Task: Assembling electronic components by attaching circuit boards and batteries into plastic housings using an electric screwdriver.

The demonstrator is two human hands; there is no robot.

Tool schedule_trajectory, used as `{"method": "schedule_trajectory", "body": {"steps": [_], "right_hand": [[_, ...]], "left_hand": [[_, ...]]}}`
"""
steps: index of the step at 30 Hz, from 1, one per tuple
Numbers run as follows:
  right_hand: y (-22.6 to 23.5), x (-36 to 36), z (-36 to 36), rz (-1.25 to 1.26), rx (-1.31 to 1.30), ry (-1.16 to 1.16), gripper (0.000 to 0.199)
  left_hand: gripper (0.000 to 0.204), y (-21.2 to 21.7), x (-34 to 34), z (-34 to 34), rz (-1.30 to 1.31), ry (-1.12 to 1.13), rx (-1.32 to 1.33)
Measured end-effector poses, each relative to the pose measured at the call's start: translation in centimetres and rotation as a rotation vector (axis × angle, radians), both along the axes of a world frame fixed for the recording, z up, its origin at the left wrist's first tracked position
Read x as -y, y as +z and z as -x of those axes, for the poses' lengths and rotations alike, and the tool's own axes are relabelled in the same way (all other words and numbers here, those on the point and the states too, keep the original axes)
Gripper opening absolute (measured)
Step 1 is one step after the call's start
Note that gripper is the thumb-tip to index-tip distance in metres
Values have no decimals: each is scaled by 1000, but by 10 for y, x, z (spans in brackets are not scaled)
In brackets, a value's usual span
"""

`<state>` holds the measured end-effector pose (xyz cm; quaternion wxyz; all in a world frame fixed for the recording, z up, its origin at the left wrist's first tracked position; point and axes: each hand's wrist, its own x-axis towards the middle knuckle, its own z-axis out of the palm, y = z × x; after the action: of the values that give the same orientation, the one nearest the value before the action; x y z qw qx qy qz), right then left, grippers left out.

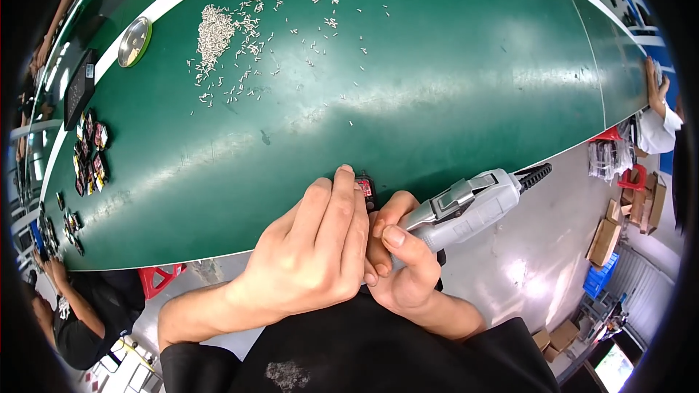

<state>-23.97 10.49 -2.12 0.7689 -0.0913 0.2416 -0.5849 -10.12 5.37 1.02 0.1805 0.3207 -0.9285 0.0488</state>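
My right hand point(408, 255) is wrapped round the front end of a grey electric screwdriver point(466, 211), which has a metal lever and a black ribbed cable sleeve. The tool lies slanted, its cable end up and to the right, and its tip is hidden between my hands. Close beside it, my left hand point(313, 247) has its fingers pressed together against a small black-and-red part point(366, 190) at the table's near edge. Most of that part is covered by the fingers. Both hands meet in front of my dark shirt.
A pile of tiny silver pin-like pieces point(215, 36) lies on the green table point(466, 102), with more scattered around. A round dish point(135, 42), a black box point(80, 91) and several small black-and-red parts point(91, 153) stand left. Other people's hands point(657, 87) show at both sides.
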Motion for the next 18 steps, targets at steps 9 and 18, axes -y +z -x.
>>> {"method": "schedule_trajectory", "body": {"steps": [9,18], "right_hand": [[39,34,49,284,-196,120,12],[51,94,63,691,-298,120,19]], "left_hand": [[40,5,-12,2,-116,51,84],[32,-2,-15,-2,-33,59,111]]}}
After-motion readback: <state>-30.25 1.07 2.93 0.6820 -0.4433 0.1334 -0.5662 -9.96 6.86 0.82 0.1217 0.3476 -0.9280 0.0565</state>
